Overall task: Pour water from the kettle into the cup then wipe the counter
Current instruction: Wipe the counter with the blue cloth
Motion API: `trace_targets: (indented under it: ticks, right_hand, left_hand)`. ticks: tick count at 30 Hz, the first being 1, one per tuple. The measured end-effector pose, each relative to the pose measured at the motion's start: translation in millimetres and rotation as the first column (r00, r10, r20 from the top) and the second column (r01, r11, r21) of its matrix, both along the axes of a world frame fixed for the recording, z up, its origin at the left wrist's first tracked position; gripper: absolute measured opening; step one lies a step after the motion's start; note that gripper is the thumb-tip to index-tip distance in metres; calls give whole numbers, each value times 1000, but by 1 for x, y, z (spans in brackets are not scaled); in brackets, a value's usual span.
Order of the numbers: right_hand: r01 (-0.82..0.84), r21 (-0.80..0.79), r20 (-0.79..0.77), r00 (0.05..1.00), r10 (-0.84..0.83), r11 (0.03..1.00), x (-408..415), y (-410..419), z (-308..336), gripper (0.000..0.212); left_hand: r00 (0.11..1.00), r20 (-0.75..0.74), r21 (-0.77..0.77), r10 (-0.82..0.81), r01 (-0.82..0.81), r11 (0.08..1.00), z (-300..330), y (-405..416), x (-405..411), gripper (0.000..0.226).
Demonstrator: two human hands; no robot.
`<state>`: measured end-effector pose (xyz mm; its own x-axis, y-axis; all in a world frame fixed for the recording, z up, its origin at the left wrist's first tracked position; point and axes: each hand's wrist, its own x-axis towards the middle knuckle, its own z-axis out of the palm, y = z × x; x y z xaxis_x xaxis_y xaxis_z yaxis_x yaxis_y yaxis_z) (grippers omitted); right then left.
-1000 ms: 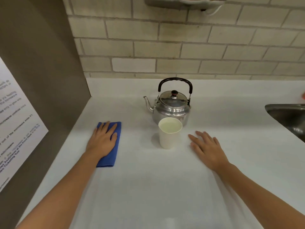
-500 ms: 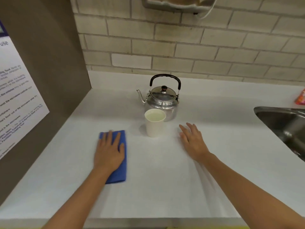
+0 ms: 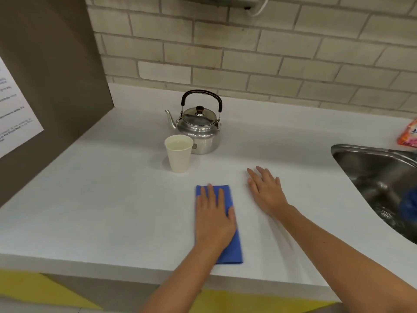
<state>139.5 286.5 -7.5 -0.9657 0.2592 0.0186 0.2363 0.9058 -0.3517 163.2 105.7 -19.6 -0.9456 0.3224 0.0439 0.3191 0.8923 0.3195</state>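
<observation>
Blue cloth [image 3: 228, 224] lies pressed under the flat, spread left hand [image 3: 213, 219] at 6 o'clock from the water-filled paper cup [image 3: 179, 153], beside the steel kettle [image 3: 198, 127], so pouring looks done and wiping the white worktop [image 3: 101, 199] remains, while the right hand [image 3: 266, 190] rests open, grasping nothing.

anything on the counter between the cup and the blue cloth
Nothing: in the head view, only bare white counter lies between the cup and the blue cloth under the left hand.
</observation>
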Motion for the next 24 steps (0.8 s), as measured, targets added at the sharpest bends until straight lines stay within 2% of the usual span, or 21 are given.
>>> trace_targets:
  ticks: [3,5,8,11,15,18,21,24]
  right_hand:
    - [-2,30,0,1000,2,1000,-1,8,0,43]
    - [-2,41,-14,1000,3,999,-3,14,0,42]
    - [76,41,-22,997,-75,996,-5,31,3,42]
    - [136,9,19,991,-136,991,-6,55,4,43]
    - [171,13,-28,985,-171,985,-18,76,5,42]
    - [145,40,-30,989,-144,989,-29,76,3,42]
    - [118,59,-40,992,-116,991,-36,69,0,41]
    - [127,89,-59,991,-122,988,-39,68,-6,41]
  left_hand:
    - [995,-46,29,85,-83,996,-9,-42,-10,60]
    - [993,-45,31,113,-112,993,-12,-40,-18,60]
    - [992,-50,-5,114,-114,993,-7,8,-46,59]
    - [998,-42,-44,40,-41,998,1,83,-87,58]
    - [997,-12,-59,-73,72,996,10,151,-124,56]
    - [994,-18,-20,-107,107,994,4,135,-108,55]
    - [997,-64,23,-30,31,999,-10,96,-78,56]
    - [998,-66,-12,8,-9,1000,-15,81,-73,57]
